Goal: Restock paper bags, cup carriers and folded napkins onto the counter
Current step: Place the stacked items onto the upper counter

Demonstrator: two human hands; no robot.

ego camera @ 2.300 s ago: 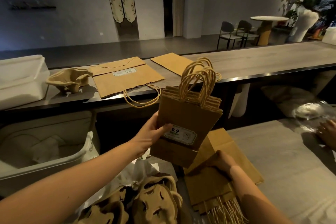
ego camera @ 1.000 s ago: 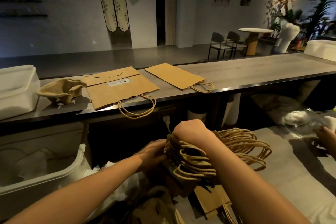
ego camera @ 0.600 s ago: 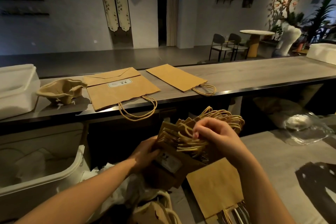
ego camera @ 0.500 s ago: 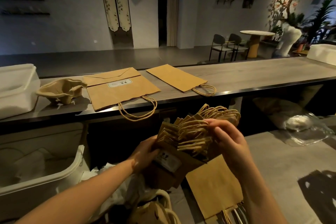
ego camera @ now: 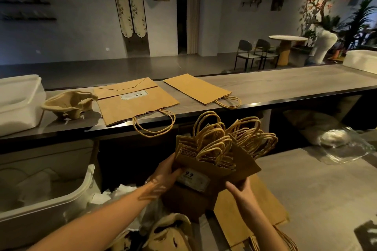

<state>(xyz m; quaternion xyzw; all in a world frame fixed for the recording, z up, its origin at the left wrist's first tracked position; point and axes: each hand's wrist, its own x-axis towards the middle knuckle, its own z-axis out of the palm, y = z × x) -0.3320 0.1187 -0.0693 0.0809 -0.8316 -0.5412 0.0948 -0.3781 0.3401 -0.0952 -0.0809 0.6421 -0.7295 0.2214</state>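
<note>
I hold a stack of small brown paper bags [ego camera: 206, 169] with twine handles in front of me, below the counter [ego camera: 285, 85]. My left hand [ego camera: 166, 175] grips the stack's left side beside its white label. My right hand [ego camera: 239, 188] holds the lower right corner from beneath. On the counter lie a large flat paper bag [ego camera: 134, 102] with a label and a smaller flat bag [ego camera: 196, 88]. A pulp cup carrier [ego camera: 68, 103] sits to their left. More cup carriers [ego camera: 169, 234] lie at the bottom of the view.
A white bin [ego camera: 18, 102] stands on the counter's left end, another white box [ego camera: 361, 60] at its far right. A large white tub [ego camera: 40, 189] sits low on the left. More flat bags [ego camera: 248, 216] and clear plastic wrap [ego camera: 342, 144] lie on the lower work surface.
My right hand has left the twine handles and dropped to the stack's lower right corner. The stack has risen a little and its handles fan out upward.
</note>
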